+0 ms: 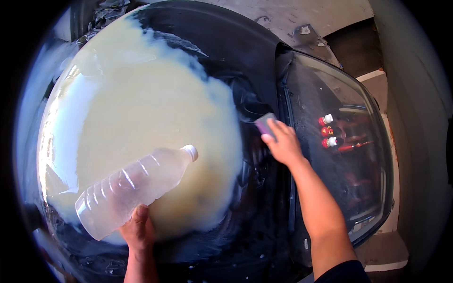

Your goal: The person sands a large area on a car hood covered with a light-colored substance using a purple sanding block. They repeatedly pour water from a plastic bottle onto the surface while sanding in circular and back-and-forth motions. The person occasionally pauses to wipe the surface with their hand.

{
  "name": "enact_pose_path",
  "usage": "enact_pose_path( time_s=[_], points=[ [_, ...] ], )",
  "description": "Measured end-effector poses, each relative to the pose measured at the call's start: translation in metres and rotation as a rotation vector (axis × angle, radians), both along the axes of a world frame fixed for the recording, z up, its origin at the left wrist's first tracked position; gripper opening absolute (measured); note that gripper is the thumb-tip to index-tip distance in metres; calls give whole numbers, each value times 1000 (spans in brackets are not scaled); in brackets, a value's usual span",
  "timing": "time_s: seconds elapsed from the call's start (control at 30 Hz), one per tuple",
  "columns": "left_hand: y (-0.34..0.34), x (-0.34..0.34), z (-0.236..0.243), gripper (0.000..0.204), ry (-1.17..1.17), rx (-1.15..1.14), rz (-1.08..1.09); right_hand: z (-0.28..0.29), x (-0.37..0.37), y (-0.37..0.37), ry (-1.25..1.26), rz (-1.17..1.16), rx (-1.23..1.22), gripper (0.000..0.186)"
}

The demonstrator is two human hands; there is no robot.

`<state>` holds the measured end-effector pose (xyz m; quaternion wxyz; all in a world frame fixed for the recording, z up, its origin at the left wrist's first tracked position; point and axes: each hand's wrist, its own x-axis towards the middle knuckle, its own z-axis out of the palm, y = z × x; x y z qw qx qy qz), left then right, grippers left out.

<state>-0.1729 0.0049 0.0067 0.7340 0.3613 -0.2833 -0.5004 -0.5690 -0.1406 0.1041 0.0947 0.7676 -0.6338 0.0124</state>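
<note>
Purple-grey: pinches block (265,123) in right hand (284,143), jutting up-left from grip, just right of pale patch (141,104) on black hood (236,30). Clasps clear bottle (134,186) in left hand (138,229), slanting lengthwise up-right, cap (190,152) toward block.

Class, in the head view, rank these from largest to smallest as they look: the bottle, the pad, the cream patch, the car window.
1. Cream patch
2. Car window
3. Bottle, in the left hand
4. Pad, partly covered by the right hand
</note>
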Motion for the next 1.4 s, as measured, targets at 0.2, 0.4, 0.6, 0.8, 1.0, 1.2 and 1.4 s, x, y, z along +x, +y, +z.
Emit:
enact_pose_path(
  time_s=[0.2, 0.4, 0.6, 0.8, 1.0, 1.2, 1.4],
  points=[
    [-1, -2, -3, 66, 4, -6, -33, -15, 60, -39, -99, 76, -28, 51],
    [2, -3, -4, 66, 20, 39, 5, -11, -9, -3, -2, -19, -61, 55],
    [2, 0, -5, 67, -10, -1, -21, -16, 91, -42, -68, 38, 17, 50],
    [3, -3, -2, 68, 11, 22, -18, -9, -7, -7, 2, -31, -74, 51],
    [-4, -12, 12, 77, 43, 83, -2, -21, 76, -48, -108, 98, -45, 49],
    [7, 0, 8, 83, 62, 155, 21, -12, 27, 1, -65, -12, 36, 51],
    [1, -10, 7, 77, 47, 117, -20, -13, 75, -63, -71, -31, -12, 49]
  ],
)
